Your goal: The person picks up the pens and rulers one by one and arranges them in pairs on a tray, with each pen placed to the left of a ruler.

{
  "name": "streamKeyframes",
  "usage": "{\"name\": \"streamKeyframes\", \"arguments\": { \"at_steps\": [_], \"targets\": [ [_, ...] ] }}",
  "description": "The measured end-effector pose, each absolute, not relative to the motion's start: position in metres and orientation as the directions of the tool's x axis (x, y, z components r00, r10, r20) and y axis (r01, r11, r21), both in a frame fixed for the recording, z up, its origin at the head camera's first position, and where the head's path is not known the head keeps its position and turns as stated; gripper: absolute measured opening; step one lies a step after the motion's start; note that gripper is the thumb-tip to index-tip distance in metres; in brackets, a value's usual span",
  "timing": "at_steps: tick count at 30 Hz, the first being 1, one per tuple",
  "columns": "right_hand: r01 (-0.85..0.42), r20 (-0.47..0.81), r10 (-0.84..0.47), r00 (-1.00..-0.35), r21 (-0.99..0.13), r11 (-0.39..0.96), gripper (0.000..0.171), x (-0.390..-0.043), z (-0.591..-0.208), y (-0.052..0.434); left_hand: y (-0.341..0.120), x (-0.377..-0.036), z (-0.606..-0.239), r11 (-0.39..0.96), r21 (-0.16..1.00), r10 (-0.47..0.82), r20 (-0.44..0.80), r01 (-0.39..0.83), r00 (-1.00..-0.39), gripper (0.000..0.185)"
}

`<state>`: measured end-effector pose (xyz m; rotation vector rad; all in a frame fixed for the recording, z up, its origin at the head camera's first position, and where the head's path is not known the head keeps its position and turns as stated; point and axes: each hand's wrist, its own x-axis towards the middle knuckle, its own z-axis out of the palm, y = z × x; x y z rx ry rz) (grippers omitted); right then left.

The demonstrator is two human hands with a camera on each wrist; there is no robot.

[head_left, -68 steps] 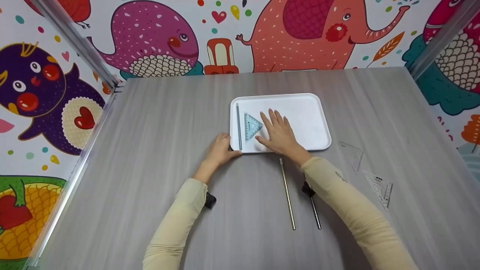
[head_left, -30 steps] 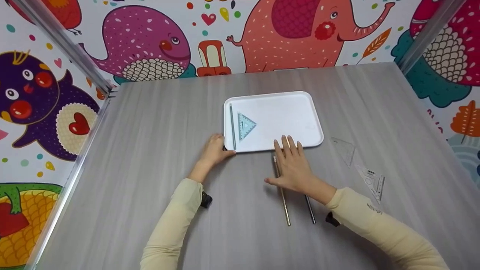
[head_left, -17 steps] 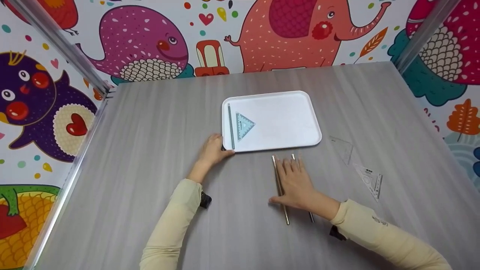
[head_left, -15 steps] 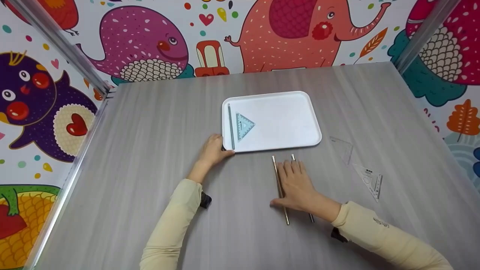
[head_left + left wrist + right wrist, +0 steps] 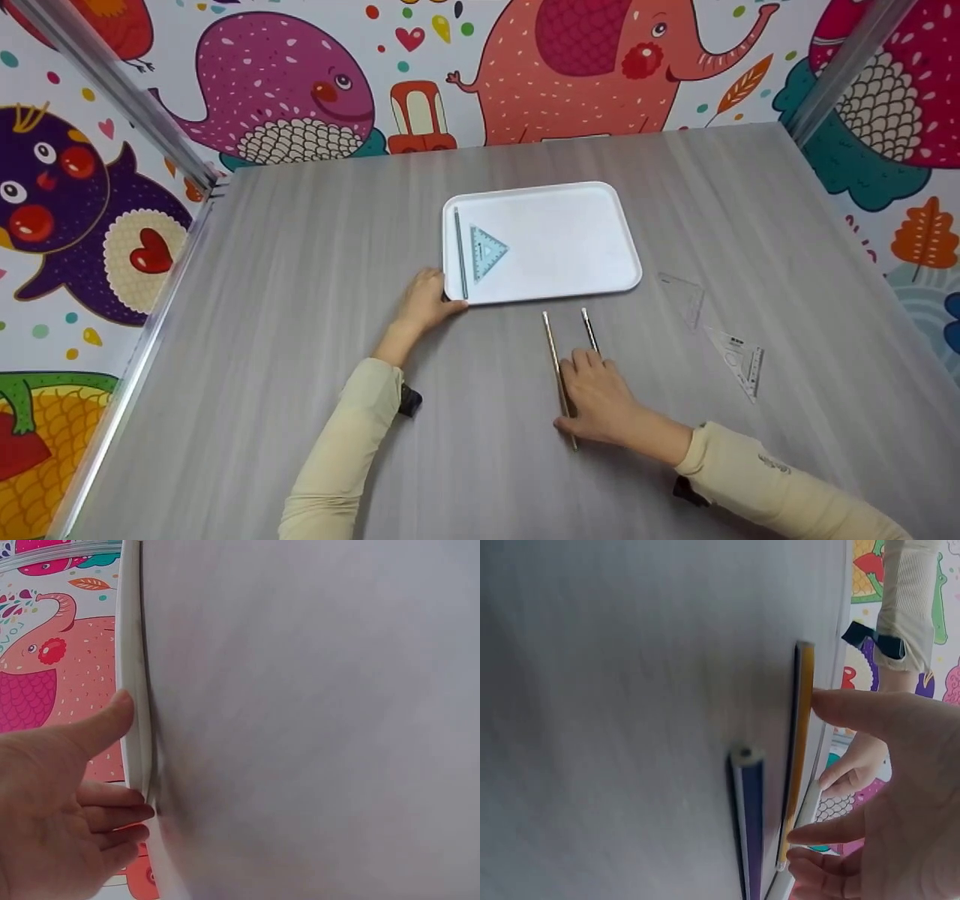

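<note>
My left hand (image 5: pixel 426 304) grips the near left corner of a white tray (image 5: pixel 562 297); in the left wrist view its thumb lies over the tray's rim (image 5: pixel 129 637). A pale green-grey pencil (image 5: pixel 460 255) and a light blue set square (image 5: pixel 487 253) lie inside the tray. At the table's middle my right hand (image 5: pixel 600 397) bends over a gold pencil (image 5: pixel 551 341). In the right wrist view the thumb and a fingertip touch the gold pencil (image 5: pixel 803 712), which lies flat. A dark pencil (image 5: pixel 590 330) lies beside it, partly hidden under the right hand.
Two clear set squares, one faint (image 5: pixel 684 300) and one with black print (image 5: pixel 739 364), lie right of the tray on the grey wood-grain table (image 5: pixel 322 225). A wall with cartoon animals (image 5: pixel 300 82) stands behind, and a metal post (image 5: pixel 127 90) rises at the left.
My right hand has moved from over the tray back towards me to the gold pencil, its fingers drawing in from spread to bent. The left hand has stayed at the tray's corner.
</note>
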<state>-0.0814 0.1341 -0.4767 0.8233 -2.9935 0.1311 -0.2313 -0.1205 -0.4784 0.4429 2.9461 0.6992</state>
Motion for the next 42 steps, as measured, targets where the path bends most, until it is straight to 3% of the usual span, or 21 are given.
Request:
{"name": "streamKeyframes", "arguments": {
  "at_steps": [14, 28, 37, 42],
  "targets": [
    [-0.454, -0.05, -0.51, -0.858, -0.388, 0.802, 0.066, -0.069, -0.474, 0.137, -0.12, -0.231, -0.48, 0.85, 0.465, 0.292, -0.023, 0.248, -0.956, 0.054],
    [-0.515, 0.115, -0.54, -0.834, -0.516, 0.684, 0.032, -0.06, -0.485, 0.139, -0.12, -0.231, -0.48, 0.857, 0.464, 0.274, -0.04, 0.225, -0.961, 0.052],
    [-0.441, 0.025, -0.552, -0.833, -0.632, 0.637, 0.047, -0.069, -0.479, 0.145, -0.12, -0.231, -0.479, 0.854, 0.468, 0.278, -0.039, 0.228, -0.96, 0.051],
    [-0.293, -0.121, -0.588, -0.8, -0.777, 0.558, 0.05, -0.076, -0.472, 0.154, -0.12, -0.231, -0.479, 0.86, 0.458, 0.274, -0.042, 0.225, -0.961, 0.051]
  ]
}}
